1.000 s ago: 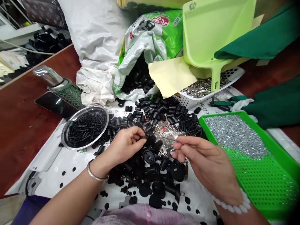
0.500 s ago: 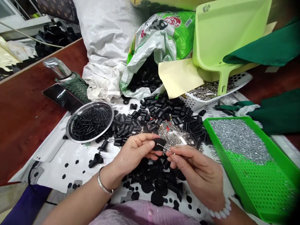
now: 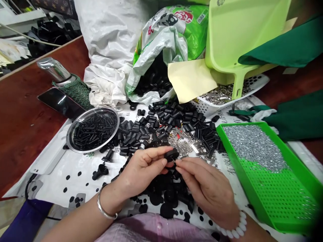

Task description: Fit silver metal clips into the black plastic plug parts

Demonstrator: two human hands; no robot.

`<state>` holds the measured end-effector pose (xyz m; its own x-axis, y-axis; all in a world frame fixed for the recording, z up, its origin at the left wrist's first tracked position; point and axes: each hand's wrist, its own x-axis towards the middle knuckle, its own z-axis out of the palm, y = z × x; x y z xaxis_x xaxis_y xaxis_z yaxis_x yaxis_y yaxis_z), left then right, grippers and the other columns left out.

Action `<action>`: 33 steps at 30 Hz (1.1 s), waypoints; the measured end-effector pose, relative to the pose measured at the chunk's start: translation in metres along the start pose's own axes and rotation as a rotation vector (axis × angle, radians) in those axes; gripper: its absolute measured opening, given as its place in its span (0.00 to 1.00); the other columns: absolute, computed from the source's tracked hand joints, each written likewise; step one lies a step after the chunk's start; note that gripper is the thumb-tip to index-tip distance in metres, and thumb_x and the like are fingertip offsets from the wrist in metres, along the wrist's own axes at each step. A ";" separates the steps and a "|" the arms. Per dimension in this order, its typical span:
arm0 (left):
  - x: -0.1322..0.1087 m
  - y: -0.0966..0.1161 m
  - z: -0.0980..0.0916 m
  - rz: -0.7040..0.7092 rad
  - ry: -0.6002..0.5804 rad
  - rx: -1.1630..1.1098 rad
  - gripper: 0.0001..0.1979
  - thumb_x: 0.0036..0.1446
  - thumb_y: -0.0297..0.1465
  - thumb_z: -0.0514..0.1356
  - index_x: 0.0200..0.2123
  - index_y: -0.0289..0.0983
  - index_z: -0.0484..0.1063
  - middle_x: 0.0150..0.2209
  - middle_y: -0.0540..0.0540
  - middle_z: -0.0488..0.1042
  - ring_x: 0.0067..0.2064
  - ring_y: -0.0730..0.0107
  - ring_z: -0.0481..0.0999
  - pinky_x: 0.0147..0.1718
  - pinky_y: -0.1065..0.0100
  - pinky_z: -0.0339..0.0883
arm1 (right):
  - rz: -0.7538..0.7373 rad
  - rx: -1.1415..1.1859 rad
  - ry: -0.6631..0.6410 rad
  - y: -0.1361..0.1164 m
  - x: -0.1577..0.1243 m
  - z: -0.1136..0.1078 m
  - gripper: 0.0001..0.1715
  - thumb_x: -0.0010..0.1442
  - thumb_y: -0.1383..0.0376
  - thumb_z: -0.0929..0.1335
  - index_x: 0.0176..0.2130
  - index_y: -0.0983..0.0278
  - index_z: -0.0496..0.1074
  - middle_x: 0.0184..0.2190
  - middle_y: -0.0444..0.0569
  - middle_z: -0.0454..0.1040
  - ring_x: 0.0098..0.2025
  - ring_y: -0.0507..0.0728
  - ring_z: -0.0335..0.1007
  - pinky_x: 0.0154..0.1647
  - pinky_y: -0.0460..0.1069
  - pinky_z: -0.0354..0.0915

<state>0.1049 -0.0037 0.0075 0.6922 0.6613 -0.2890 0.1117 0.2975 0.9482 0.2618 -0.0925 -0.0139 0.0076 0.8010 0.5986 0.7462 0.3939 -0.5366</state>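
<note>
My left hand pinches a round black rubber cap by its edge, its face tilted toward my right hand. Between the thumb and forefinger of my right hand is a thin metal pin, its tip meeting the cap's face. Whether the pin has gone into the cap I cannot tell. Beneath both hands lies a heap of black rubber parts. Just beyond them are small flat metal pieces and many short black sleeves.
At left stands a steel bowl of ribbed black pieces, near a phone. To the right, a green tray holds small silver parts. Behind are an open sack, a white perforated basket of metal pieces and a light-green dustpan.
My right hand has moved left, bringing the pin from just in front of the cap up against its face. The cap has turned slightly in my left hand. The whole view has shifted a little.
</note>
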 end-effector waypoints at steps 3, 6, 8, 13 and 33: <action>0.000 -0.001 0.001 -0.016 -0.022 -0.054 0.16 0.56 0.27 0.58 0.49 0.39 0.71 0.37 0.47 0.77 0.39 0.73 0.76 0.37 0.74 0.71 | 0.031 -0.006 0.017 0.001 -0.001 0.002 0.09 0.60 0.74 0.64 0.41 0.68 0.70 0.35 0.51 0.74 0.37 0.53 0.71 0.38 0.45 0.69; -0.002 -0.001 0.005 -0.001 0.001 -0.080 0.16 0.55 0.27 0.59 0.48 0.40 0.72 0.36 0.48 0.77 0.36 0.76 0.75 0.36 0.75 0.71 | 0.053 -0.005 0.031 0.000 0.000 0.002 0.07 0.60 0.73 0.65 0.40 0.66 0.70 0.34 0.50 0.72 0.35 0.52 0.70 0.35 0.46 0.68; -0.003 -0.001 0.008 0.003 0.033 -0.076 0.16 0.54 0.26 0.60 0.48 0.39 0.72 0.33 0.49 0.77 0.33 0.77 0.75 0.36 0.75 0.71 | 0.062 -0.017 0.038 -0.001 0.000 0.002 0.07 0.60 0.73 0.65 0.40 0.65 0.70 0.34 0.49 0.72 0.34 0.53 0.70 0.34 0.46 0.68; -0.003 -0.004 0.015 -0.016 0.106 -0.076 0.16 0.52 0.27 0.61 0.46 0.37 0.73 0.37 0.47 0.78 0.33 0.72 0.77 0.36 0.69 0.74 | 0.078 -0.030 0.039 -0.002 0.000 0.006 0.07 0.60 0.73 0.63 0.38 0.64 0.69 0.33 0.49 0.71 0.34 0.54 0.70 0.33 0.47 0.69; -0.007 -0.019 0.020 0.168 0.064 -0.031 0.19 0.55 0.27 0.58 0.52 0.37 0.68 0.46 0.43 0.75 0.41 0.67 0.77 0.40 0.67 0.73 | 0.254 0.180 0.128 0.006 0.001 0.006 0.06 0.59 0.71 0.65 0.37 0.62 0.68 0.36 0.48 0.68 0.40 0.56 0.67 0.41 0.52 0.65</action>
<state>0.1122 -0.0283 -0.0055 0.6521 0.7459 -0.1355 -0.0246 0.1995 0.9796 0.2620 -0.0869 -0.0206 0.2703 0.8255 0.4955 0.5805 0.2709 -0.7679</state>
